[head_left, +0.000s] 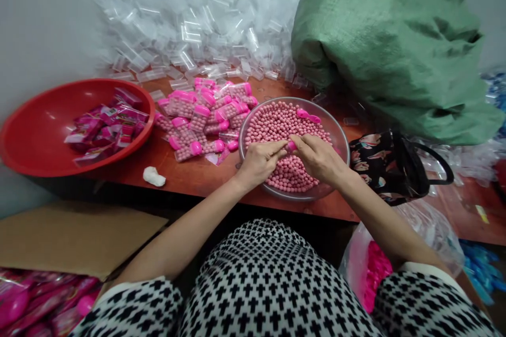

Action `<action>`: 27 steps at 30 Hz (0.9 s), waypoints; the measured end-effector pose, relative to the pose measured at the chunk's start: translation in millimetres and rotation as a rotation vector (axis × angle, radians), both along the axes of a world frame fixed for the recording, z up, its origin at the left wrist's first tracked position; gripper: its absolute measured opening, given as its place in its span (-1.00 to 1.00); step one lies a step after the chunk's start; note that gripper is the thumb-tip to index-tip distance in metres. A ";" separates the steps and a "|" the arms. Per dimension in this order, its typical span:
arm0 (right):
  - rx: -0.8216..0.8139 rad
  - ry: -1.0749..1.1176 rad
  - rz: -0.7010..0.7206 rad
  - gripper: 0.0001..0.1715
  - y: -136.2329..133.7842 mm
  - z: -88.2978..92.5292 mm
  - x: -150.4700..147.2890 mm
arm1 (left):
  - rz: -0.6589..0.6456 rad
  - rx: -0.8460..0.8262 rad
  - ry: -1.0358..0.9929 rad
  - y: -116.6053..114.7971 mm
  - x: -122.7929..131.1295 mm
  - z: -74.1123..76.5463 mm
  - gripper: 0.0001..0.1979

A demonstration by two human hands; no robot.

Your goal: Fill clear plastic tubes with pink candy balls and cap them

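Both hands meet over a metal bowl (345,139) filled with small pink balls (272,121). My left hand (259,162) is closed, thumb and fingers pressed together on a container that its fingers mostly hide. A bright pink cap (291,146) shows between the two hands, and my right hand (319,158) pinches it. Inside the bowl, near its back edge, lies a pink plastic piece (308,115). Left of the bowl is a pile of clear containers with pink caps (201,110), holding pink balls.
A red basin (35,131) with pink packets stands at the left, near a white crumpled lump (154,176). Clear empty tubes (193,16) are heaped behind. A green sack (387,37) and a black patterned bag (379,163) are at the right. A cardboard box (75,231) is lower left.
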State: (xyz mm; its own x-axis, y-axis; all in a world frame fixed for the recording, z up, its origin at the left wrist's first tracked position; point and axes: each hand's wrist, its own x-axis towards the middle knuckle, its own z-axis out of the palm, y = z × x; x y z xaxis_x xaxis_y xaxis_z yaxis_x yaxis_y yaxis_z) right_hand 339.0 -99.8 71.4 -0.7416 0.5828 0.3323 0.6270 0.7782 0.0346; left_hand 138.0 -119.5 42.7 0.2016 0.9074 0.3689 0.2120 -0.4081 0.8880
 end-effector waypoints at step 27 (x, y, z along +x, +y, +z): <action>-1.819 1.289 -0.222 -0.68 0.0 2.6 -13.0 | -0.104 -0.176 -0.246 11.6 -3.1 -3.8 -0.75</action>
